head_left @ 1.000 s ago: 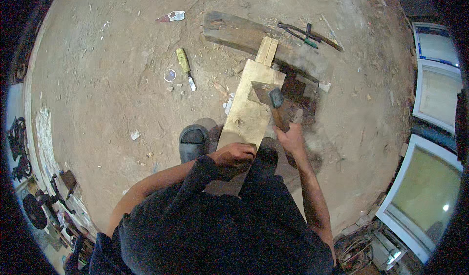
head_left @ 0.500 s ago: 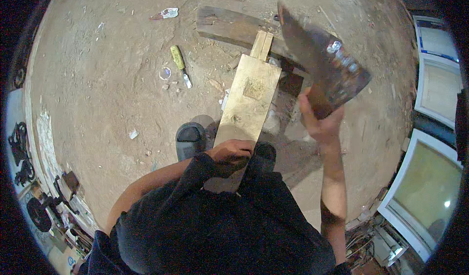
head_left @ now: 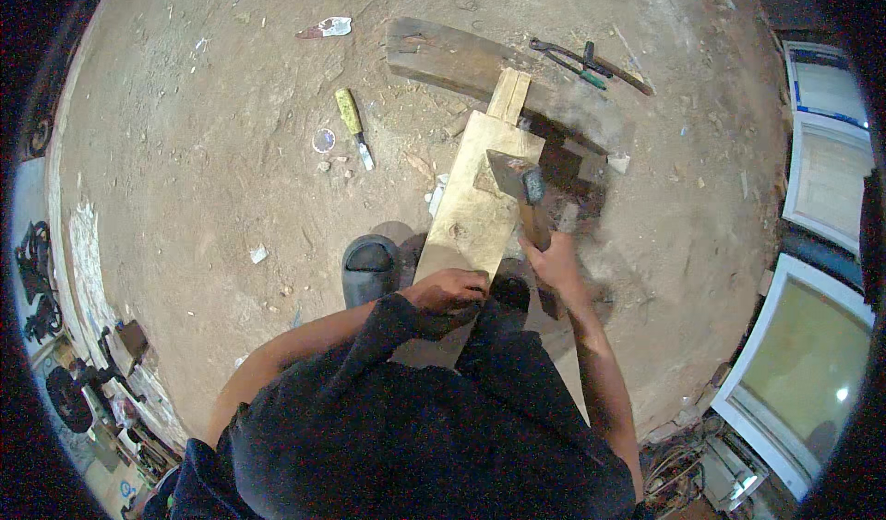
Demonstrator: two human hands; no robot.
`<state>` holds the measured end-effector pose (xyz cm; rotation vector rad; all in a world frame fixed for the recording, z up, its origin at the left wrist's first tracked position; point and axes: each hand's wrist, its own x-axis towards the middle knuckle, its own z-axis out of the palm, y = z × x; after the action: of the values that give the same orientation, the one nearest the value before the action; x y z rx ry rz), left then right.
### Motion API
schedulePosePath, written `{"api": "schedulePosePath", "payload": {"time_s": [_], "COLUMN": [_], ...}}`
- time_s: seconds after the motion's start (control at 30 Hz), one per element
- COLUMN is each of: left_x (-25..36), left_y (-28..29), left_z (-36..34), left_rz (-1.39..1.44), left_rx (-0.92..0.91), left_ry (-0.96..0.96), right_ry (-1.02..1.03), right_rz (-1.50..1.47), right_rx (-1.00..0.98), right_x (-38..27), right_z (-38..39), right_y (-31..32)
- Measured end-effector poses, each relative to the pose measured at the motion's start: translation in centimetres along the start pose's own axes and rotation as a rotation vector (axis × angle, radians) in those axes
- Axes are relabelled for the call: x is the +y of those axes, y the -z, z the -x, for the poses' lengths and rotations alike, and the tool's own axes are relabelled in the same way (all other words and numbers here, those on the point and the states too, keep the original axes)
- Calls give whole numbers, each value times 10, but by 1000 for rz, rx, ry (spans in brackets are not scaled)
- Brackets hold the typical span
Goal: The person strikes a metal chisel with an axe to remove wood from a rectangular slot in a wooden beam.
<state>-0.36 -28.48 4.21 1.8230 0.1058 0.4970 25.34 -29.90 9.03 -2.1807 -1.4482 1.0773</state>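
Note:
A pale wooden plank (head_left: 452,217) slopes between my knees, its narrow tenon-like far end resting on a dark, weathered timber (head_left: 438,57). My left hand (head_left: 448,289) is closed over the plank's near end, with its fingers curled at the right edge. In my right hand (head_left: 556,263) is the short wooden handle of a hatchet (head_left: 513,177). Its metal head is over the plank's upper part, beside a rough squarish patch. Whether the blade touches the wood I cannot tell.
A yellow-handled chisel (head_left: 355,128) lies on the dirt floor to the left. Pincers (head_left: 570,62) and a hammer (head_left: 620,73) lie beyond the timber. White-framed panels (head_left: 784,354) lean at the right. Dark sandals (head_left: 369,271) are on my feet beside the plank.
My right hand has brought the hatchet from raised at the right down and left over the plank. My left hand keeps its hold. Pincers and hammer have come into sight.

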Motion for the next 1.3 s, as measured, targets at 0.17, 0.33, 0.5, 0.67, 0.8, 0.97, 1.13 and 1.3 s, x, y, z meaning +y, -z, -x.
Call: {"api": "schedulePosePath", "payload": {"time_s": [0.17,0.33,0.5,0.67,0.8,0.97,1.13,1.3], "left_x": [-4,-2,-8,-3,8,7,4,2], "left_y": [0,0,-7,-2,8,9,6,1], "left_z": [2,-3,6,2,-7,-10,-4,-5], "left_rz": [121,142,151,92,-3,14,-50,39], "left_rx": [4,40,-67,-41,1,-25,-2,3], "left_ry": [28,11,172,128,9,-26,-8,118], "right_ry": [-119,-197,-111,-365,-347,-399,-179,-197], "right_rz": [-406,-333,-168,151,290,456,452,481], "right_rx": [-30,55,157,193,321,194,156,-225], "right_x": [-8,0,57,96,92,123,136,141], "right_z": [11,35,58,66,63,69,76,45], "right_y": [-4,-9,16,34,34,12,-14,1]}}
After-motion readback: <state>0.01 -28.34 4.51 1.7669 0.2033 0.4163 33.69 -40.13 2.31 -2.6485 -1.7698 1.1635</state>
